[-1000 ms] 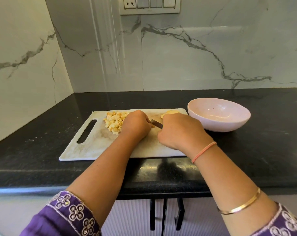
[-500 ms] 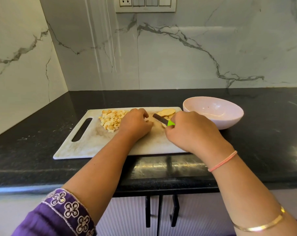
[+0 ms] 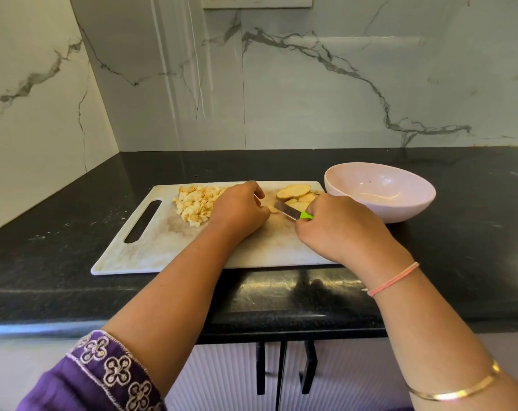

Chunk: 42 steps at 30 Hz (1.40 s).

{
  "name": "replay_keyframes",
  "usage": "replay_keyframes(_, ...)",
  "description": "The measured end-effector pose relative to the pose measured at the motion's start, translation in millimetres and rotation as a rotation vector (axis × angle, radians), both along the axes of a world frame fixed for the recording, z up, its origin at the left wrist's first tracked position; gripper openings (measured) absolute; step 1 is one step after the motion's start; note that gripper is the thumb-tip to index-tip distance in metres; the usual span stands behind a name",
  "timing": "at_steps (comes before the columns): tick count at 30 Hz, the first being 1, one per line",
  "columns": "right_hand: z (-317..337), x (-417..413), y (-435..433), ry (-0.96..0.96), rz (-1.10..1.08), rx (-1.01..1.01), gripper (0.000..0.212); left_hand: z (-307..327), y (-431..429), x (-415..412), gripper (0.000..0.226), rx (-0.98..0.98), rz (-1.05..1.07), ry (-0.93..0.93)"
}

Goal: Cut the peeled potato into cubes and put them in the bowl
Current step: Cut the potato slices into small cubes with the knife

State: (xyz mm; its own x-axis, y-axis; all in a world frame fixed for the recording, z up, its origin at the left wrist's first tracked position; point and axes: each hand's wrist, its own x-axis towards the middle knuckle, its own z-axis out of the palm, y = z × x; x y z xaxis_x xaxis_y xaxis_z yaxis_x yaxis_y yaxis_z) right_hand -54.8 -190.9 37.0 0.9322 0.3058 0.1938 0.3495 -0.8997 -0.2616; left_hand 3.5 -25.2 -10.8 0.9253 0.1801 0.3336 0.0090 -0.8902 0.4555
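A black bench (image 3: 44, 277) meets marble walls (image 3: 311, 99). Centre-left, the cutting board (image 3: 151, 253) bears potato cubes (image 3: 195, 203); the left hand (image 3: 238, 210) curls beside them, grasp hidden. The right hand (image 3: 338, 226) clamps its fingers on the knife (image 3: 287, 211) by potato slices (image 3: 293, 191); bowl (image 3: 400, 210) at right.

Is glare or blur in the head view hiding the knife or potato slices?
Head view: knife and potato slices read sharp; glare sits on the countertop front edge and bowl interior; wide-angle stretch shows toward the frame edges; the right hand covers most of the green handle.
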Motion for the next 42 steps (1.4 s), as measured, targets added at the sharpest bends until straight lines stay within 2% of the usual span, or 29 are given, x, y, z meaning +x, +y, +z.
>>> replay_keyframes(4, -2, 2, 0, -0.002, -0.018, 0.048, 0.017, -2, -6, 1, 0.029, 0.037, -0.015, -0.029)
replay_keyframes(12, -5, 5, 0, -0.003, -0.039, 0.087, 0.018, -9, -6, 8, 0.018, 0.08, -0.074, -0.029)
replay_keyframes(18, -6, 5, 1, -0.004, -0.026, 0.089, 0.018, -8, -3, 5, 0.038, 0.08, -0.096, 0.009)
replay_keyframes(24, -6, 4, 0, -0.006, -0.042, 0.091, 0.02, -7, -4, 3, 0.03, 0.107, -0.084, 0.036)
replay_keyframes(31, -8, 4, 0, -0.009, -0.041, 0.089, 0.022, -5, -7, -2, 0.018, 0.046, -0.1, 0.02)
replay_keyframes(42, -9, 6, -2, -0.008, -0.028, 0.128, 0.02, 3, 12, -2, 0.023, -0.137, -0.022, -0.057)
